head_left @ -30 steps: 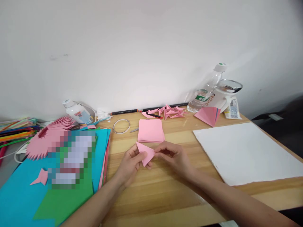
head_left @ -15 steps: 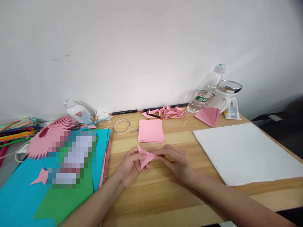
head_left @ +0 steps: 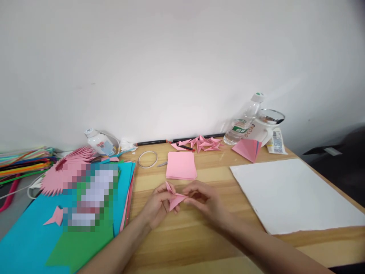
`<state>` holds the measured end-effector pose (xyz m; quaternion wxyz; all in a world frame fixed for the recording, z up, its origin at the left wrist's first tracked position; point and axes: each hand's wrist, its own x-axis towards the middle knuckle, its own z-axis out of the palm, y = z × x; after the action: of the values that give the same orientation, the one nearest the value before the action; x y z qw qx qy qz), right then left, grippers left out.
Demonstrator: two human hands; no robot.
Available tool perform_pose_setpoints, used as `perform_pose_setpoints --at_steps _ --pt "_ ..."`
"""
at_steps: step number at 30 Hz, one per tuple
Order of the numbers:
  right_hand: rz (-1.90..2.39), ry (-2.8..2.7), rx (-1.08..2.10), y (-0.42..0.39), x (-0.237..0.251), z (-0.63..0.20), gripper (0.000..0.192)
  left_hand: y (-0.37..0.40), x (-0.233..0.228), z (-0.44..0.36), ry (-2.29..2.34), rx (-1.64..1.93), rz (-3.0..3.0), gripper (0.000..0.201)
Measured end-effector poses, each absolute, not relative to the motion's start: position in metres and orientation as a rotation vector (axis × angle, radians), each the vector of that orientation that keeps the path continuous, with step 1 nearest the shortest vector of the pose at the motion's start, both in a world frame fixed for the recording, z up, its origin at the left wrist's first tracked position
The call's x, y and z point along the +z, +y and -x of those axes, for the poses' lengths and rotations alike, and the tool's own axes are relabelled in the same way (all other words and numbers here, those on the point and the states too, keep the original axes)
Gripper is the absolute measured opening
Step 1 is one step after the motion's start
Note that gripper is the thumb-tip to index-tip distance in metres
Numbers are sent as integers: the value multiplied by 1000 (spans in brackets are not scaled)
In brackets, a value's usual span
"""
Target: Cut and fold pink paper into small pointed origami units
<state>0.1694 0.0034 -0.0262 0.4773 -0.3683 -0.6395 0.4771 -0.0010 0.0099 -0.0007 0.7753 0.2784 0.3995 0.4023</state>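
Remotely, I viewed the left hand point(head_left: 156, 206) and right hand point(head_left: 208, 201) pinching the folded paper point(head_left: 176, 200) over the table point(head_left: 168, 251), near the stack point(head_left: 181, 165), but could not read the green label point(head_left: 238, 129) on the bottle point(head_left: 251, 110) or lettering point(head_left: 249, 131) on the mug point(head_left: 259, 130).

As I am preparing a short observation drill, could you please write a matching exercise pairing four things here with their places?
Things
1. Thin ring
2. Folded pink paper
3. Clear bottle
4. Stack of pink squares

Places
A. Beside the white mug
B. Flat on the wooden table, just beyond the hands
C. Held by the left hand and right hand
D. On the table, left of the small scissors

Pairs: 1-D, 2-C, 3-A, 4-B
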Motion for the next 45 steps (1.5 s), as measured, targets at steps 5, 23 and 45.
perform_pose_setpoints --at_steps 5,23,45 --pt "884 -1200 1955 10 -29 -165 49 12 -7 3 904 958 -764 20" --pt "1019 -1171 1969 30 -26 -171 64 29 18 -17 1036 830 -1133 9" --pt "943 -1411 1577 36 -28 -182 55 29 -10 -36 1095 1131 -1021 33"
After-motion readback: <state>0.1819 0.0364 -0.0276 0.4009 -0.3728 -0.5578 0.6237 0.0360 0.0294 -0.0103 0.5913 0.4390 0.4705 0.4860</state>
